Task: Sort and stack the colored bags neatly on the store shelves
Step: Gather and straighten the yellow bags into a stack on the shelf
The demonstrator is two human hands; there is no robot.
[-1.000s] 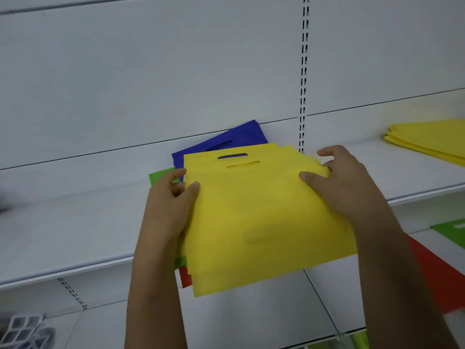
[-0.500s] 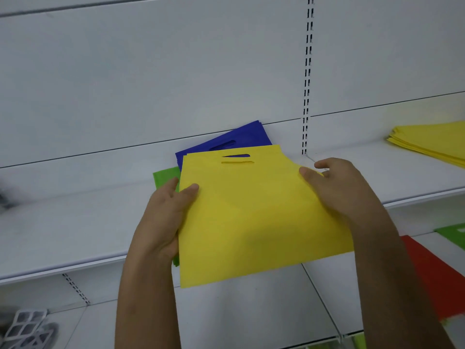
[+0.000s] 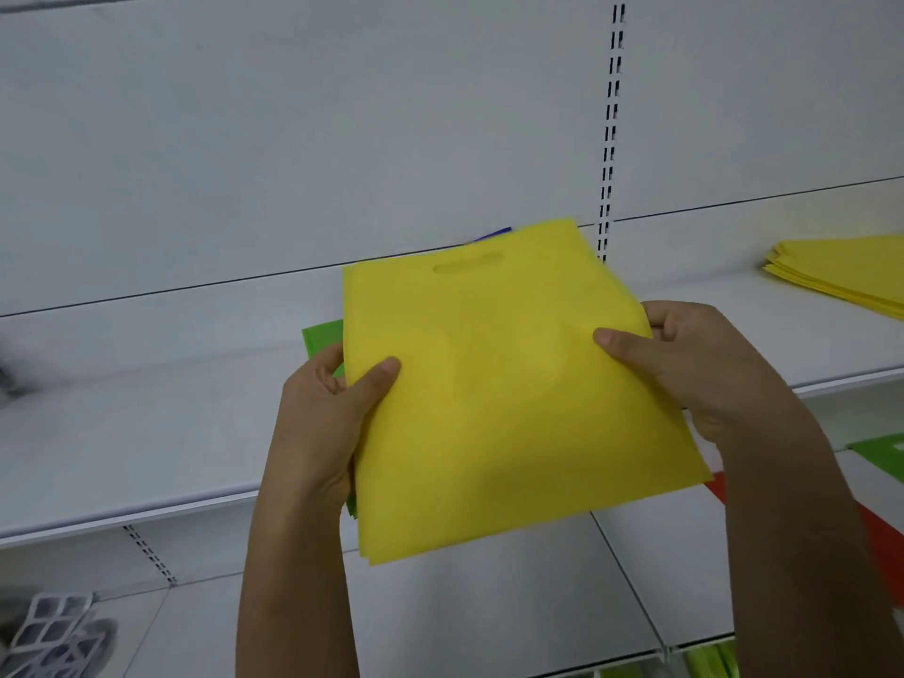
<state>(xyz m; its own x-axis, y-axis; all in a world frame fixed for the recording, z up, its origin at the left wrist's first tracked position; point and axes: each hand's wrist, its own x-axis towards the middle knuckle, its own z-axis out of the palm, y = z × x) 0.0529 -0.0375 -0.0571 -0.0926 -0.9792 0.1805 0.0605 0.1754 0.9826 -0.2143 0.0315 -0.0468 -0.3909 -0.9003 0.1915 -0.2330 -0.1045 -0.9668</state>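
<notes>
I hold a small stack of flat yellow bags in front of the white shelf, handle slot at the top. My left hand grips the stack's left edge, thumb on top. My right hand grips the right edge. Behind the stack, a green bag peeks out at the left, and a sliver of a blue bag shows above the top edge. A neat pile of yellow bags lies on the same shelf at the far right.
On the lower shelf at the right lie a red bag and a green bag. A slotted upright divides the white back panel. A grey-and-white patterned object sits at the bottom left.
Both hands lifted the yellow stack up and slightly back, so it now hides nearly all of the blue bag. The stack's edges look more even.
</notes>
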